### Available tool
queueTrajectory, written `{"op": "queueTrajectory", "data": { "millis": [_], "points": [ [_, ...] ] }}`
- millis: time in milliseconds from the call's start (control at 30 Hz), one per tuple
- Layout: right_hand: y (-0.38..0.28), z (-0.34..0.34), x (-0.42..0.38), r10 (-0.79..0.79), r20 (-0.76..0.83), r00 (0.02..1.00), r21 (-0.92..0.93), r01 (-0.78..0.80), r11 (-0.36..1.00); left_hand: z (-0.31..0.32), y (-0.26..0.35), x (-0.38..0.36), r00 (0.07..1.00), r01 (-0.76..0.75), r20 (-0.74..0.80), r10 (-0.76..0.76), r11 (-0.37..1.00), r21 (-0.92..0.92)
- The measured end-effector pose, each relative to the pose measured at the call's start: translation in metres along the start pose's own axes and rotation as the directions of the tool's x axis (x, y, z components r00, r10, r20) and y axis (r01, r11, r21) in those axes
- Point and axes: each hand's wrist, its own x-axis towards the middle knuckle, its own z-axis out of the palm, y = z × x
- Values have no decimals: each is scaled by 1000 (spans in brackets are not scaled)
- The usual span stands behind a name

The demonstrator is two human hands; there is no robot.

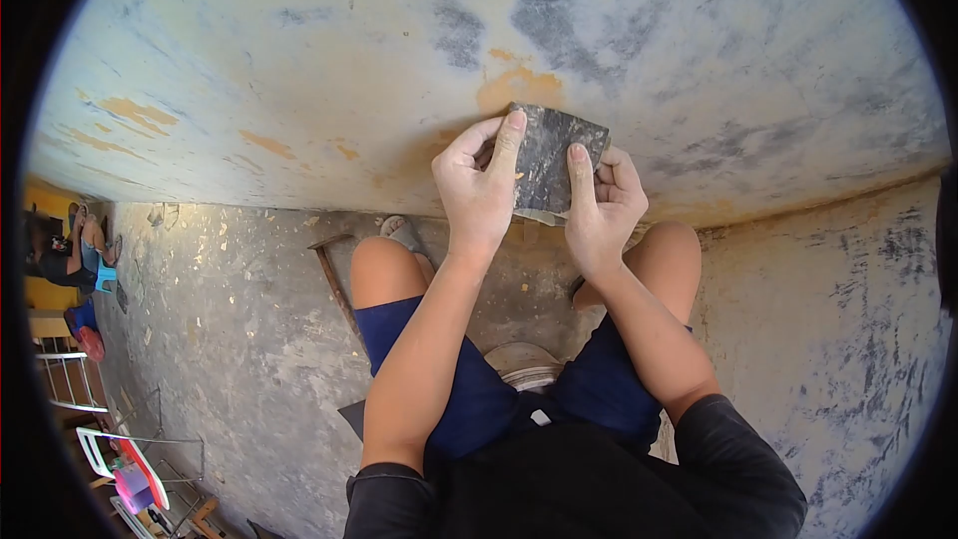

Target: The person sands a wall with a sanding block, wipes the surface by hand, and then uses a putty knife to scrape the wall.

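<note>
Between both hands is a dark, dust-smeared piece of sandpaper [554, 155], with a paler edge showing along its bottom. My left hand [481, 175] pinches its left side, thumb on the front face and fingers behind. On the right side, my right hand [606, 205] grips it the same way, the thumb pressed to the face and the other fingers curled at the back. Pale dust coats both hands. Just beyond the sheet stands a patchy wall [329, 70] with whitish filler, grey smudges and orange-brown spots.
A long-handled tool [337, 284] lies on the dusty floor [230, 339] beside my left knee. I sit on a round, pale seat [521, 359]. Another wall [818, 359] rises at right. At far left are a seated person [75, 250] and a red-and-white chair [140, 469].
</note>
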Motion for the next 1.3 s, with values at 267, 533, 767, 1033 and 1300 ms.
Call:
{"op": "queueTrajectory", "data": {
  "millis": [267, 533, 767, 1033, 1300],
  "points": [
    [-5, 0, 1, -3, 17, 1000, -21, 3, 1000, 0, 0, 1, 1000, 23, -11, -23, 1000, 16],
    [-7, -1, 2, -22, -15, 1000, -12, 22, 1000, 2, 1, 4, 999, -28, 27, 29, 999, -33],
    [-8, 0, 3, -36, -29, 999, -21, 35, 999, 3, 10, 9, 999, -28, 28, 28, 1000, -1],
    [-1, -3, -2, -11, -12, 1000, -35, 10, 999, 2, -2, -3, 999, 30, -12, -30, 1000, -6],
    [2, -8, -4, 26, 16, 1000, -49, -25, 998, -1, -8, -6, 997, 79, 2, -79, 997, 27]
  ]
}}
